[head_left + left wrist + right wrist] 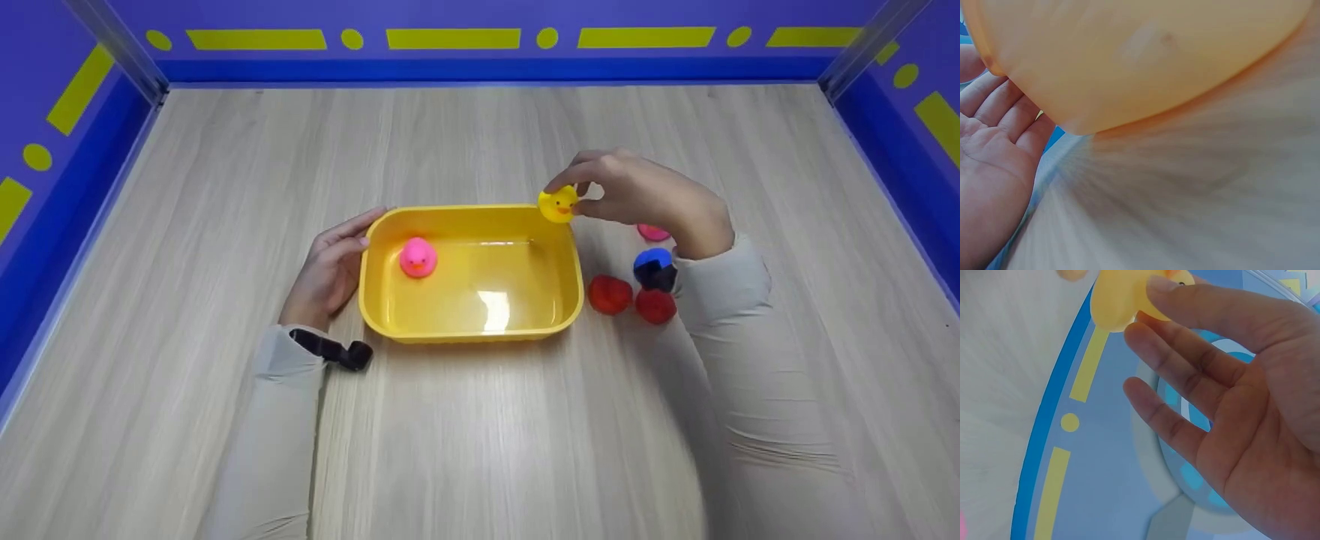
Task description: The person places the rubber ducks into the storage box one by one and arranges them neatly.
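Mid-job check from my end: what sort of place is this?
Probably a purpose-built recording booth: a wood-grain work surface walled on three sides by blue-purple panels printed with yellow dashes and dots, and a black device, likely a camera, at the left wrist.

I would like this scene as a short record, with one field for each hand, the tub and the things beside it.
Left hand: holds the yellow tub by its left end
Right hand: pinches a yellow duck at the tub's far right corner
Inside tub: one pink duck, toward the left
Right of tub: two red objects, a blue object, a partly hidden pink object
Surface: wood-grain table
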`<state>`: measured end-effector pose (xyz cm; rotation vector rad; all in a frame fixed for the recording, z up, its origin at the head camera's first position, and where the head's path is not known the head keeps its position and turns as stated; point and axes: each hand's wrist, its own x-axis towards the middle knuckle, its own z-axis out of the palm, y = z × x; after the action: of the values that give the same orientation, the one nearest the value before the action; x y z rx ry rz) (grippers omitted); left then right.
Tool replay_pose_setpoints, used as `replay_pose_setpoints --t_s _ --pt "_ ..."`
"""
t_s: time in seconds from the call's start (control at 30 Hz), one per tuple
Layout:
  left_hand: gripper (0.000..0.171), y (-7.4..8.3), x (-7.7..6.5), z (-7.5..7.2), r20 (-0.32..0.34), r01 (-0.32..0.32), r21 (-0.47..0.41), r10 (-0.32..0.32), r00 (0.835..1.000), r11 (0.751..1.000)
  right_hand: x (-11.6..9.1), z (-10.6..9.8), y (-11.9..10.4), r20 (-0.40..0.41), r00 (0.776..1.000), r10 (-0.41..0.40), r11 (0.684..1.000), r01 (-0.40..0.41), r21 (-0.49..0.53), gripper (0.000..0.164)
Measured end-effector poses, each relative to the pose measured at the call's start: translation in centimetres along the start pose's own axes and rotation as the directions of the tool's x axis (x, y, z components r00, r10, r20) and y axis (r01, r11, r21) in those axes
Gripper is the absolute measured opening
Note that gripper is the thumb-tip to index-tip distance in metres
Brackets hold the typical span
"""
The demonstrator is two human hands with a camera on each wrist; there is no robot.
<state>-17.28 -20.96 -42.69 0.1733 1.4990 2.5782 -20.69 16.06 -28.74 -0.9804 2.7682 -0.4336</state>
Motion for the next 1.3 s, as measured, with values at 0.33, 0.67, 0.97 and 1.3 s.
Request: replay_pose_setpoints --t_s 0.33,0.67,0.97,1.3 --pt "0.044 0.1 0.1 0.1 0.0 0.006 0.012 -0.006 1.0 1.0 1.3 -0.1 -1.1 0.058 0.998 -0.015 1.0 0.014 0.015 0.036" --pt "0.043 0.0 0.1 0.1 -0.014 0.013 -0.003 -0.013 1.0 1.0 2.6 0.0 -2.3 0.131 0.991 0.004 0.999 -0.009 0.038 0.036" --pt "0.042 0.0 0.2 0.0 0.005 0.019 -0.002 -0.019 1.0 1.0 3.6 0.1 -3.1 0.186 0.983 0.006 0.998 -0.018 0.062 0.035" --pt "0.043 0.0 0.0 0.0 0.02 0.003 -0.016 -0.002 1.0 1.0 4.8 0.8 -4.1 0.226 0.974 -0.021 0.997 0.004 0.075 0.036"
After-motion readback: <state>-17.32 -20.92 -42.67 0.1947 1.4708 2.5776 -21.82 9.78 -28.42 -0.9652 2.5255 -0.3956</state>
